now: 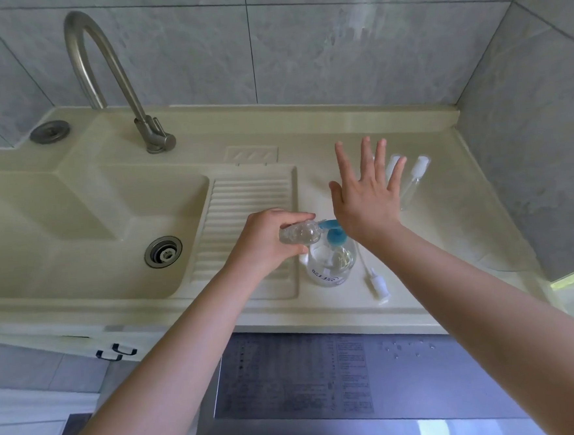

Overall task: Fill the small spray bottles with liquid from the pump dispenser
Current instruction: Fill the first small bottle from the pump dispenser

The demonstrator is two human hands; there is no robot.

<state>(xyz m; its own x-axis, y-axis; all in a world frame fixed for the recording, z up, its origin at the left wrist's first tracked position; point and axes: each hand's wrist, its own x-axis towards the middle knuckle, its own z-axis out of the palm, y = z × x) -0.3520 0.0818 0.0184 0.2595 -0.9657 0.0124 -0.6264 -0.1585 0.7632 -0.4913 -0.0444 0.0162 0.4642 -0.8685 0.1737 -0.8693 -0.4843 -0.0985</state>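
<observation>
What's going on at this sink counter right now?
A person is filling a small clear bottle, gripped in the left hand with its mouth at the blue nozzle of the pump dispenser. The open right hand presses the pump head. Two capped spray bottles lie behind; a loose sprayer top lies beside the dispenser.

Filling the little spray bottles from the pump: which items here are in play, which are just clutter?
In play:
- pump dispenser, blue head
- small bottle held at the spout by the left hand
- right hand, fingers spread, heel on the pump head
- two capped spray bottles
- loose sprayer top

Clutter:
- faucet
- sink
- ribbed drainboard
</observation>
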